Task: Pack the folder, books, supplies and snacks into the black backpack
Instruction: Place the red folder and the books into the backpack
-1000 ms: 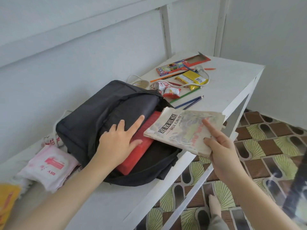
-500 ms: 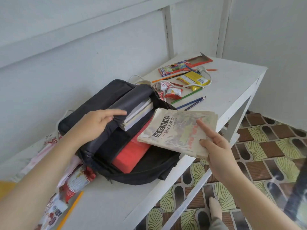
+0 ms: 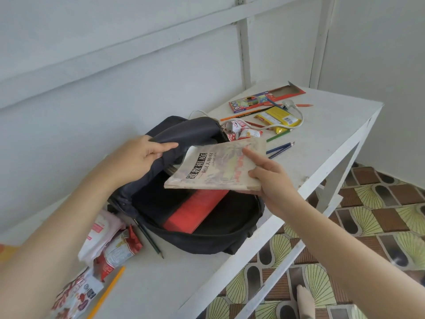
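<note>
The black backpack (image 3: 207, 240) lies on the white surface (image 3: 322, 139) with its main compartment wide open. Inside it a red folder (image 3: 197, 210) lies slanted, its long edge running from 7 to 1 o'clock. The left grip (image 3: 135, 162), at 10 o'clock of the opening, pinches the bag's upper flap and holds it lifted. The right grip (image 3: 273, 180), at 3 o'clock, is closed on a worn paperback book (image 3: 216, 169), thumb on the cover and fingers beneath. The book hangs over the opening, above the folder, its far corner near the raised flap.

At 1 o'clock from the bag lie small snack packets (image 3: 243, 132), a yellow packet (image 3: 278, 117) looped by a white cable (image 3: 296, 120), and a coloured-pencil box (image 3: 253, 102) with its end flap open; its contents cannot be made out. Loose blue pencils (image 3: 279, 148) lie at 2 o'clock. At 8 o'clock lie a pink pack (image 3: 101, 231), red snack bags (image 3: 117, 249), a dark pencil (image 3: 150, 239) and a yellow pencil (image 3: 108, 291).
</note>
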Demonstrator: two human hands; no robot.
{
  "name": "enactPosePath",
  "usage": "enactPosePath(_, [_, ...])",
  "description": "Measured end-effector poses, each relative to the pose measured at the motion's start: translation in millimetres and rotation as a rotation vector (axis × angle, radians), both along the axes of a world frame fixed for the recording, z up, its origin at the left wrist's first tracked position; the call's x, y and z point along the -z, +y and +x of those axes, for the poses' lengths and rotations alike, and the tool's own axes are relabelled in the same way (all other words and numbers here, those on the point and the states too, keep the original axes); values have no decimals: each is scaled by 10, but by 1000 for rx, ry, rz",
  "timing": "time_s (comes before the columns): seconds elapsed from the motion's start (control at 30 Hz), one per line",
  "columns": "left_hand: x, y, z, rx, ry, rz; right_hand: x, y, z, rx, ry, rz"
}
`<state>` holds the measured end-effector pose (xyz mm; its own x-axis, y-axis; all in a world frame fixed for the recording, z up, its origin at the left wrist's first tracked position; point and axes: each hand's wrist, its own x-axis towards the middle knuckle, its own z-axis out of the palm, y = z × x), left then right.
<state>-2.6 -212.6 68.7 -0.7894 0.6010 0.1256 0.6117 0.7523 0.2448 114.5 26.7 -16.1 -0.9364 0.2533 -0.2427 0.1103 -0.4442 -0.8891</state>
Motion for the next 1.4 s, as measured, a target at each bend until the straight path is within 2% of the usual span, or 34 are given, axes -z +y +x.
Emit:
enactPosePath(0.13, [-39,12,8,6,25,-12,9,-177,-290,32,-20,-30])
enactPosePath(0.27, [-58,17,-9,-2,17,-40,-10,-425,-461,45,-13,77])
enactPosePath(0.43, [-69,14,-3,-12,21,-22,-39,-582,-587,-116,29,-52])
enactPosePath(0.6, [-65,-11,20,-15,35,27,-16,-444,-392,-228,53,149])
enactPosePath(0.87, [-29,-21,11,-22,41,30,152,-500,-381,-130,-5,696])
enactPosePath(1.4, [-30,-37,12,-28,26,23,190,-639,-1148,-227,-3,858])
